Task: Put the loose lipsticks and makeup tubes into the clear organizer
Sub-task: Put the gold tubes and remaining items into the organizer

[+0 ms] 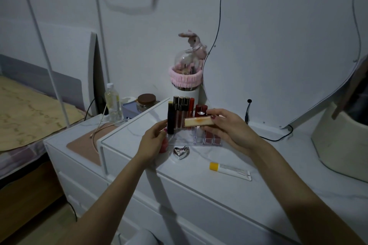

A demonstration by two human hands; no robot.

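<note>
A clear organizer (182, 139) stands on the white dresser top (219, 189), holding several upright dark lipsticks and gloss tubes (180, 111). My right hand (229, 127) grips a cream and orange makeup tube (198, 121), held level just above the organizer's front cells. My left hand (154, 141) rests at the organizer's left side, curled around a small pink-red item (163, 146) that is mostly hidden. A white tube with a yellow cap (229, 170) lies loose on the dresser at the front right. A silver heart-shaped case (180, 152) lies in front of the organizer.
A curvy mirror (278, 49) leans at the back right, with a black cable (278, 139) below it. A brush holder with a pink band (186, 83) stands behind the organizer. A plastic bottle (112, 103) and a brown-lidded jar (147, 101) sit at left. A cream container (342, 137) is at far right.
</note>
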